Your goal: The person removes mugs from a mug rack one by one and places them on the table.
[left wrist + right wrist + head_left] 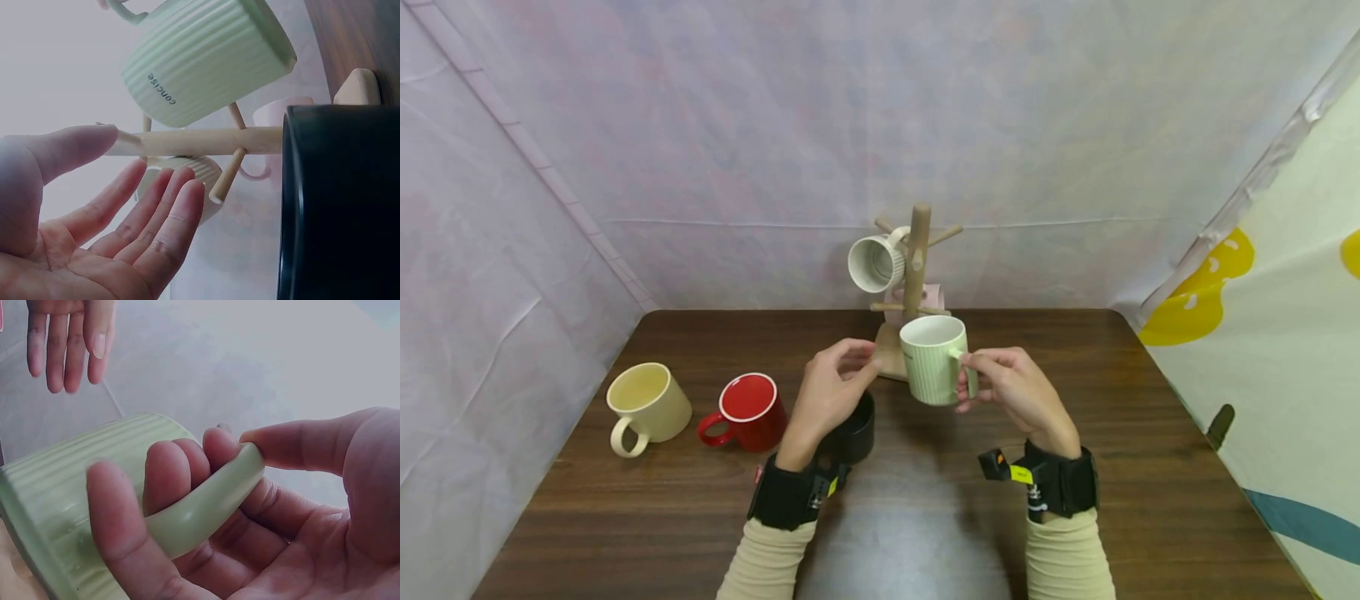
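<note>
My right hand (1017, 390) grips a light green ribbed mug (934, 360) by its handle (206, 503), fingers through the loop and thumb on top. The mug is held upright in front of a wooden mug tree (917, 258), and "concise" is printed on its side in the left wrist view. My left hand (831, 387) holds nothing; its fingers are relaxed, left of the green mug and above a black mug (856, 429) that it partly hides. A cream ribbed mug (877, 262) hangs on an upper peg, and a pink mug (934, 297) sits low behind the post.
On the left of the dark wooden table (1150, 500) stand a pale yellow mug (651, 404) and a red mug (754, 412), handles toward the front left. A fabric backdrop (737, 150) rises behind the table's far edge.
</note>
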Demonstrator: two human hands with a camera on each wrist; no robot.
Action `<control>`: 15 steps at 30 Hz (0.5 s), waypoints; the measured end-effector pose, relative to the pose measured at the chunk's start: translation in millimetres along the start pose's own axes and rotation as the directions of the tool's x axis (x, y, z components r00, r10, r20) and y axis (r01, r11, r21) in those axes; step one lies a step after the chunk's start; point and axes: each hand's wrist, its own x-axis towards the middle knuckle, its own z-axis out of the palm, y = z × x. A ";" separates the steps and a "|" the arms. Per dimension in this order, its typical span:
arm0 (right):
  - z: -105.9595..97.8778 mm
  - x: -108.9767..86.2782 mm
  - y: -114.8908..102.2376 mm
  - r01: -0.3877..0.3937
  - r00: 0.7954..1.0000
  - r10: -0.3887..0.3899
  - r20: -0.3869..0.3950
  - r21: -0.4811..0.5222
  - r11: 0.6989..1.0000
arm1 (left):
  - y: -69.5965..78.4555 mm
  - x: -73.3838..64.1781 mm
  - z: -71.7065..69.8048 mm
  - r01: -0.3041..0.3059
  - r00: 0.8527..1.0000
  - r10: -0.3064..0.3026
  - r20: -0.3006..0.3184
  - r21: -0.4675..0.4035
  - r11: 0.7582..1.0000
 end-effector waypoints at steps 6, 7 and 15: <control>-1.3 1.2 2.4 -0.013 1.000 0.013 -0.002 -0.015 1.000 | -1.0 -2.4 -3.2 0.014 1.000 -0.014 -0.012 0.016 1.000; -1.4 1.5 2.9 -0.014 1.000 0.014 0.000 -0.022 1.000 | -1.1 -2.9 -3.7 0.019 1.000 -0.018 -0.014 0.020 1.000; -0.2 2.9 4.2 -0.017 1.000 0.018 0.021 -0.047 0.999 | -3.1 -5.0 -7.4 0.028 0.999 -0.028 -0.017 0.016 0.999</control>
